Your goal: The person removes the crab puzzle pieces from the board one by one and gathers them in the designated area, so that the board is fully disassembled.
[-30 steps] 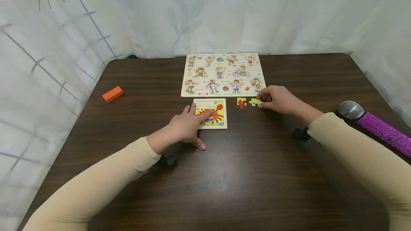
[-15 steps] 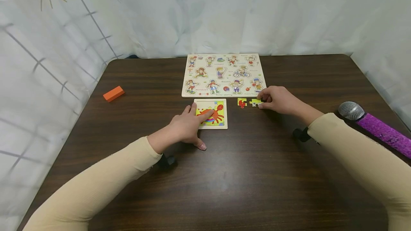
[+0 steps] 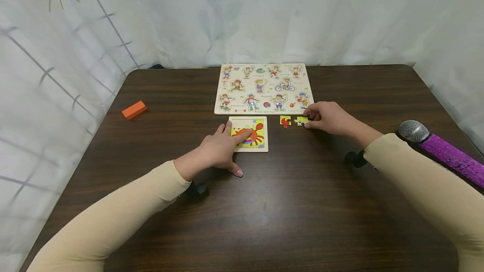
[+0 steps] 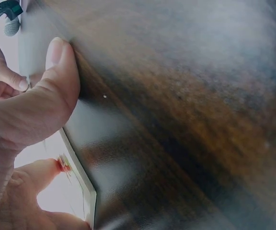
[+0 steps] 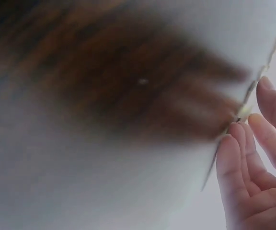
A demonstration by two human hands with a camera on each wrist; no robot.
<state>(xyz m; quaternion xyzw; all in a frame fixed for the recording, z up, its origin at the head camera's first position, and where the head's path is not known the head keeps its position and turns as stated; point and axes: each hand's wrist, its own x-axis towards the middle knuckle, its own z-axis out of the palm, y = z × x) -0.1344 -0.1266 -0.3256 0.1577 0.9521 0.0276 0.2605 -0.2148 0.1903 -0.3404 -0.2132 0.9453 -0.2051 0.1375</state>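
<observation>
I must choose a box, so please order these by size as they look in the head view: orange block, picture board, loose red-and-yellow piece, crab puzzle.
From largest to smallest:
picture board
crab puzzle, partly covered
orange block
loose red-and-yellow piece

From above the near side of the desk (image 3: 264, 217), the head view looks forward and down, while both wrist views sit close, low and tilted, the left looking past the left hand (image 3: 219, 148) toward the right hand (image 3: 330, 116), which all three views share.
</observation>
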